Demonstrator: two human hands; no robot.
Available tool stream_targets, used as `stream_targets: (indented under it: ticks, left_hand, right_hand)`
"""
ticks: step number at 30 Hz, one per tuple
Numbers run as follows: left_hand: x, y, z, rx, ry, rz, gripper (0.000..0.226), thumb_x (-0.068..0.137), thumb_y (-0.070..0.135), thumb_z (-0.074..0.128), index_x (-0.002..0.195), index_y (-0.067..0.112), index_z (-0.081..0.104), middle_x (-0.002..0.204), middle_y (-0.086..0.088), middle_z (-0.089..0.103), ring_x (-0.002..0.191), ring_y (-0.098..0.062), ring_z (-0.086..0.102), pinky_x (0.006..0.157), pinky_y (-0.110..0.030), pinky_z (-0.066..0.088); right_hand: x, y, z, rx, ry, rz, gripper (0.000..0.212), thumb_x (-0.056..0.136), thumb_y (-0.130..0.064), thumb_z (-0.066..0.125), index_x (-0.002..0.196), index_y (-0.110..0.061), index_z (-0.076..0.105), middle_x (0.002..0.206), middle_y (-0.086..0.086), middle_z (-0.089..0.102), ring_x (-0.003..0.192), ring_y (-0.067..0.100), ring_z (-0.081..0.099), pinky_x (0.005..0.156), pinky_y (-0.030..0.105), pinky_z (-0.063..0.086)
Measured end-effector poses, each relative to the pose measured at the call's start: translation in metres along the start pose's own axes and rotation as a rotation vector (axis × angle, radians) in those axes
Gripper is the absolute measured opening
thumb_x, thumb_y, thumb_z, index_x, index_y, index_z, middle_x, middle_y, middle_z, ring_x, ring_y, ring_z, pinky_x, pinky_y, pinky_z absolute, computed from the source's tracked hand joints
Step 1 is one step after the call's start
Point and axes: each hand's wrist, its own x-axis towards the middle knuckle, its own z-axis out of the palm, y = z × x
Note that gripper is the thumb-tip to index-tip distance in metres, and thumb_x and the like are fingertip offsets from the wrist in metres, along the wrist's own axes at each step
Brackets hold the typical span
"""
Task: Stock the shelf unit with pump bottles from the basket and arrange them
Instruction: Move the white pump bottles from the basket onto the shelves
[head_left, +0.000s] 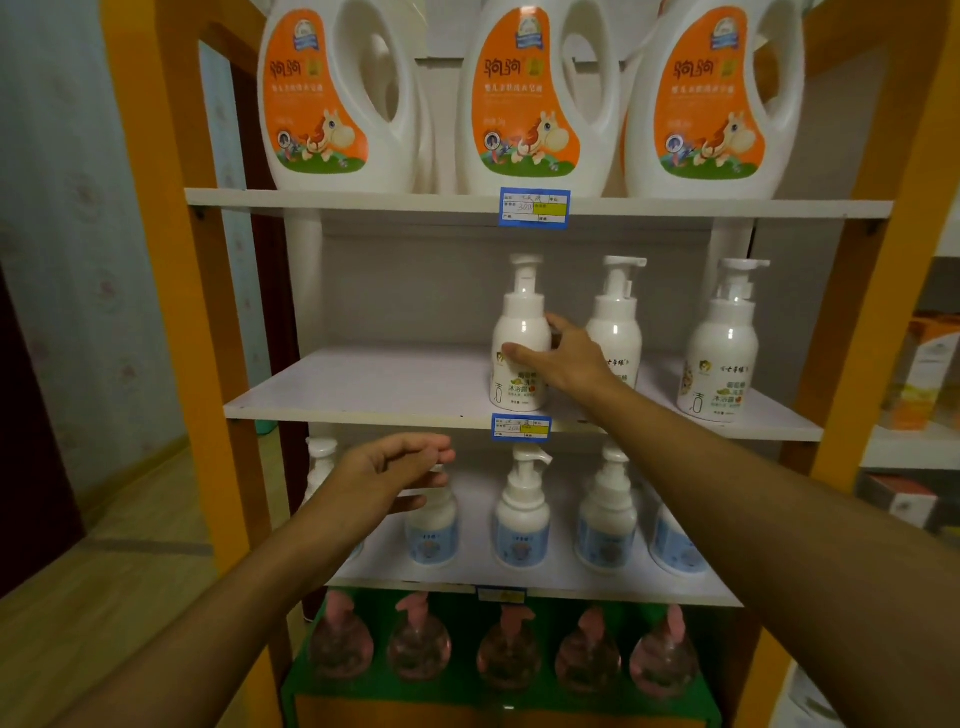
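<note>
My right hand (558, 358) grips a white pump bottle (519, 343) with a green-and-orange label, standing upright on the middle shelf (363, 389). Two more bottles of the same kind stand to its right, one (615, 322) just behind my hand and another (722, 348) further right. My left hand (395, 470) hovers in front of the shelf below with relaxed fingers, holding nothing. Behind it is a row of white pump bottles with blue labels (522, 519). The basket is out of view.
Three large white jugs with orange labels (524, 98) fill the top shelf. Pink round pump bottles (509, 649) line the green bottom shelf. Orange uprights (182, 260) frame the unit. Blue price tags (534, 208) hang on the shelf edges. Another rack with boxes (924, 374) stands at the right.
</note>
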Motion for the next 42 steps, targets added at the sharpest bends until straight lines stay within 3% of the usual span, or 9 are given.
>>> stream_targets:
  ticks: [7, 10, 17, 25, 29, 32, 35, 39, 42]
  left_hand:
    - [-0.003, 0.001, 0.003, -0.068, 0.003, 0.043, 0.024, 0.09, 0.021, 0.057, 0.113, 0.021, 0.064, 0.105, 0.004, 0.073, 0.096, -0.014, 0.07, 0.085, -0.03, 0.055]
    - [-0.005, 0.006, 0.008, -0.08, -0.009, 0.082, 0.026, 0.09, 0.024, 0.058, 0.116, 0.024, 0.062, 0.105, 0.007, 0.073, 0.096, -0.012, 0.07, 0.086, -0.032, 0.055]
    - [-0.026, -0.005, 0.028, -0.086, -0.02, 0.081, 0.031, 0.09, 0.02, 0.058, 0.122, 0.019, 0.058, 0.109, 0.006, 0.071, 0.097, -0.013, 0.069, 0.083, -0.027, 0.057]
    - [-0.075, -0.147, 0.049, -0.098, -0.037, -0.225, 0.03, 0.091, 0.011, 0.056, 0.121, 0.006, 0.059, 0.116, -0.009, 0.068, 0.105, -0.024, 0.066, 0.091, -0.035, 0.054]
    - [-0.099, -0.235, 0.052, -0.076, -0.035, -0.415, 0.029, 0.092, 0.005, 0.051, 0.12, 0.012, 0.059, 0.117, -0.002, 0.066, 0.111, -0.02, 0.062, 0.092, -0.033, 0.049]
    - [-0.119, -0.305, 0.05, 0.031, -0.084, -0.5, 0.03, 0.089, 0.003, 0.056, 0.114, 0.019, 0.058, 0.115, 0.006, 0.063, 0.117, -0.018, 0.056, 0.091, -0.028, 0.048]
    - [-0.136, -0.379, 0.047, 0.203, -0.131, -0.604, 0.045, 0.084, 0.004, 0.064, 0.125, 0.011, 0.048, 0.105, 0.01, 0.056, 0.118, -0.025, 0.054, 0.08, -0.021, 0.049]
    - [-0.159, -0.457, 0.05, 0.458, -0.274, -0.74, 0.089, 0.072, 0.025, 0.078, 0.144, 0.017, 0.026, 0.138, -0.001, 0.043, 0.129, -0.022, 0.045, 0.103, -0.035, 0.041]
    - [-0.17, -0.487, 0.055, 0.479, -0.248, -0.716, 0.085, 0.069, 0.024, 0.079, 0.141, 0.017, 0.034, 0.133, -0.004, 0.051, 0.122, -0.024, 0.051, 0.105, -0.039, 0.042]
  right_hand:
    - [-0.018, 0.006, -0.002, -0.032, -0.035, 0.031, 0.1, 0.075, -0.045, 0.072, 0.149, -0.023, 0.01, 0.149, 0.005, 0.037, 0.128, 0.026, 0.047, 0.104, 0.046, 0.042]
    - [-0.038, 0.006, -0.01, 0.017, -0.028, 0.003, 0.089, 0.078, -0.04, 0.071, 0.147, -0.022, 0.018, 0.153, 0.003, 0.03, 0.136, 0.024, 0.038, 0.109, 0.045, 0.036]
    - [-0.125, 0.008, -0.012, 0.303, -0.07, -0.092, 0.037, 0.085, -0.018, 0.066, 0.12, -0.018, 0.057, 0.115, 0.003, 0.066, 0.101, 0.014, 0.065, 0.093, 0.034, 0.053]
    - [-0.227, 0.136, 0.073, 0.208, -0.339, 0.133, 0.031, 0.079, -0.042, 0.066, 0.108, -0.033, 0.062, 0.11, -0.003, 0.069, 0.102, 0.015, 0.065, 0.092, 0.038, 0.053]
    - [-0.266, 0.212, 0.123, 0.2, -0.403, 0.297, 0.028, 0.085, -0.013, 0.066, 0.113, -0.015, 0.061, 0.105, 0.002, 0.064, 0.098, 0.015, 0.061, 0.085, 0.026, 0.051]
    - [-0.294, 0.263, 0.154, 0.131, -0.464, 0.449, 0.037, 0.085, -0.011, 0.066, 0.121, -0.006, 0.057, 0.111, 0.002, 0.062, 0.1, 0.013, 0.058, 0.083, 0.016, 0.052]
    - [-0.32, 0.312, 0.177, 0.019, -0.57, 0.567, 0.044, 0.083, -0.025, 0.069, 0.124, -0.017, 0.056, 0.121, 0.003, 0.063, 0.11, 0.016, 0.059, 0.095, 0.032, 0.05]
    - [-0.358, 0.356, 0.197, -0.138, -0.783, 0.682, 0.075, 0.068, -0.049, 0.076, 0.133, -0.035, 0.042, 0.139, -0.005, 0.047, 0.125, 0.016, 0.047, 0.102, 0.034, 0.041]
    - [-0.378, 0.373, 0.211, -0.179, -0.858, 0.687, 0.081, 0.071, -0.038, 0.078, 0.139, -0.027, 0.037, 0.144, -0.002, 0.043, 0.13, 0.018, 0.042, 0.103, 0.029, 0.035]
